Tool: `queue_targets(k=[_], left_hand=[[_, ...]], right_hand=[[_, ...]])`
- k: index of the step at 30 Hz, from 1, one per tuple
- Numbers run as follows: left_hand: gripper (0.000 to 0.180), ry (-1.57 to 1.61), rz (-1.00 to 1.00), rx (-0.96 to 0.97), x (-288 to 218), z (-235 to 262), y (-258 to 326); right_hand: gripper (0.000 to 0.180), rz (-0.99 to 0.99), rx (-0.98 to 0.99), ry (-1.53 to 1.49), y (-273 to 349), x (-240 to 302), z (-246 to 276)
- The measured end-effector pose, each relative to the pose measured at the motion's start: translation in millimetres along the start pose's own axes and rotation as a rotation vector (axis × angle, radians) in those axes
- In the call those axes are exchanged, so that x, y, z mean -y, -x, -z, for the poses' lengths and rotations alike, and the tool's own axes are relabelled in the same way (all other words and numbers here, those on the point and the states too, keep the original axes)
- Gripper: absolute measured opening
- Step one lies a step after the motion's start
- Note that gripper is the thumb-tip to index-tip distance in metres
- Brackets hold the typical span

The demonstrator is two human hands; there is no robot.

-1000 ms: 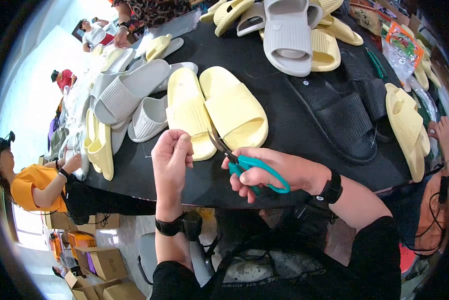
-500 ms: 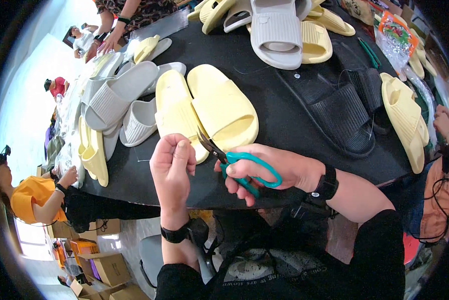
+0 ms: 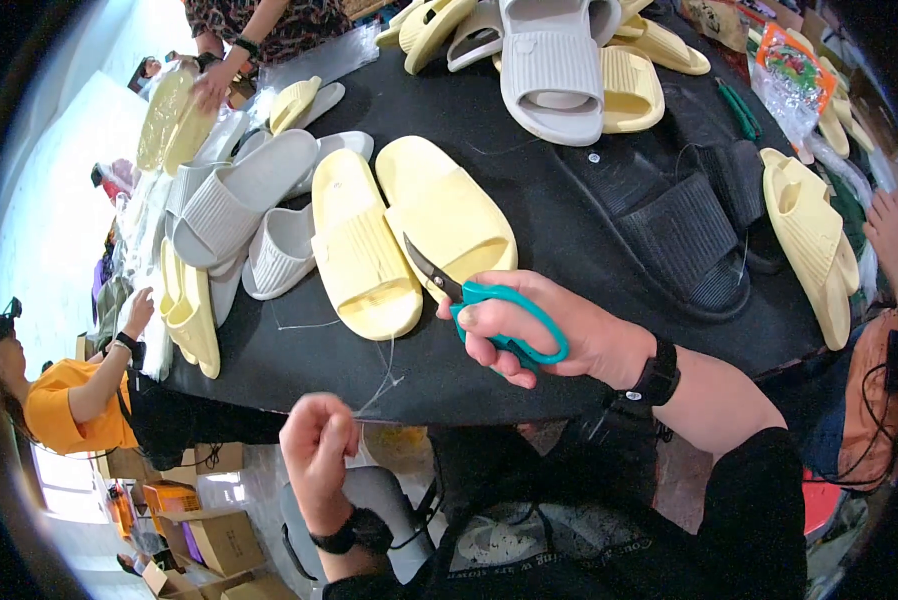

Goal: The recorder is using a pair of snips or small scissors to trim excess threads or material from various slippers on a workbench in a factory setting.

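My right hand (image 3: 549, 330) grips scissors (image 3: 514, 315) with teal looped handles. Their dark blades look closed, and the tip lies over the right slipper of a pale yellow pair. That pair's left slipper (image 3: 367, 240) and right slipper (image 3: 447, 215) lie side by side, toes toward me. My left hand (image 3: 319, 450) is closed in a pinch below the table's near edge, apart from the slippers. A thin clear strand (image 3: 387, 378) runs from the left slipper's toe down to its fingers. The strand's end inside the fingers is hidden.
Grey slippers (image 3: 239, 190) pile up at the left beside more yellow ones. Black slippers (image 3: 684, 225) lie at the right, with another yellow pair (image 3: 809, 240) beyond. Grey and yellow slippers (image 3: 554, 75) are stacked at the back. Co-workers stand around the black table (image 3: 539, 385).
My left hand has drawn down and back from the yellow slippers, and the clear strand now shows. The scissors have closed and stayed near the slippers. A co-worker at far left lifts bagged yellow slippers.
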State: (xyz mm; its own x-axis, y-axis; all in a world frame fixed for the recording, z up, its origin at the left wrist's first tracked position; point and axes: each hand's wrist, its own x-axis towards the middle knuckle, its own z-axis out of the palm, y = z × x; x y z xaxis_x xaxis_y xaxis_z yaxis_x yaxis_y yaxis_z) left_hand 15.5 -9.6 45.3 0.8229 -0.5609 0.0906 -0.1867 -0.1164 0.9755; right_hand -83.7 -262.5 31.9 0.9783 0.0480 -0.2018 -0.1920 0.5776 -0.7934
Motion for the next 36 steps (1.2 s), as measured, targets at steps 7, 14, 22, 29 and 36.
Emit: queue_targets(k=[7, 14, 22, 29, 36], left_hand=[[0.004, -0.206, 0.393, 0.001, 43, 88, 66], [0.018, -0.956, 0.122, 0.103, 111, 141, 101], [0.011, -0.750, -0.347, -0.018, 9, 48, -39], [0.035, -1.062, -0.711, 0.234, -25, -35, -152], [0.039, -0.848, -0.158, 0.671, -34, -56, -198]], right_hand=[[0.027, 0.025, -0.031, -0.045, 1, -3, -2], [0.030, 0.022, 0.000, 0.040, 2, -7, -3], [0.028, 0.058, -0.052, 0.096, 1, -5, 4], [0.033, 0.165, -0.152, 0.053, -2, 4, 10], [0.029, 0.263, -0.164, 0.022, -1, 10, 18]])
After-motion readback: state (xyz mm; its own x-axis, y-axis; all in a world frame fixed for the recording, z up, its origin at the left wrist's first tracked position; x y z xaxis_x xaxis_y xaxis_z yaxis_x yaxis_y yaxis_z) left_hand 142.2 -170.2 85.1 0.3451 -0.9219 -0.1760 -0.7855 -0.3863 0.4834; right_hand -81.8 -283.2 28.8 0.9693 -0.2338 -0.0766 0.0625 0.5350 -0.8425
